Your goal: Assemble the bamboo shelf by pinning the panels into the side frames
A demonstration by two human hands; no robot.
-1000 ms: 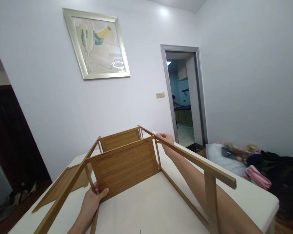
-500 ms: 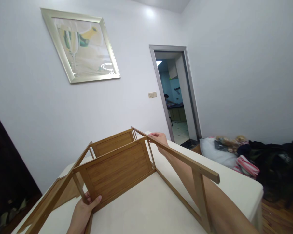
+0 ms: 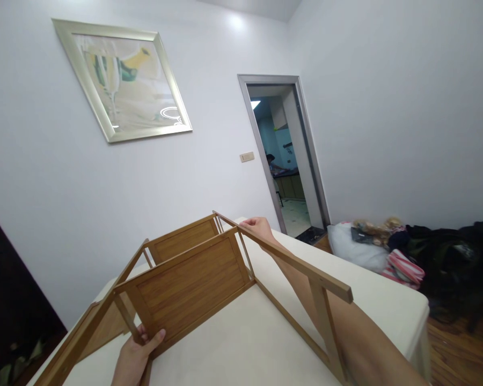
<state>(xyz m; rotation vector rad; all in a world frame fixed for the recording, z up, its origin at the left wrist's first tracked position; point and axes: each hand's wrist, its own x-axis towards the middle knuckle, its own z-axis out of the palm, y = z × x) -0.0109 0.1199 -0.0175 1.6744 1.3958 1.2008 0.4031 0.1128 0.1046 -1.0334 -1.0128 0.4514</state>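
Observation:
A brown wooden shelf frame (image 3: 293, 258) lies on its side across the white-covered table (image 3: 241, 327). Two shelf panels stand upright within it: a nearer panel (image 3: 189, 279) and a farther panel (image 3: 185, 236). My left hand (image 3: 139, 351) grips the lower left corner of the nearer panel and its post, thumb on the panel face, other fingers mostly hidden behind. At the upper right rail, beside the nearer panel's top corner, my right hand (image 3: 260, 228) is closed with fingertips pinched at the rail. My right forearm runs behind the right side frame.
Another flat wooden panel (image 3: 104, 327) lies on the table at the left. Beyond the right table edge are a white bag (image 3: 352, 244), a pink striped cloth (image 3: 404, 268) and dark items. A doorway (image 3: 284, 161) opens at the back, with a person in the room beyond.
The view has turned slightly, so the wall picture and doorway sit a little farther left. Both hands keep their places on the shelf frame.

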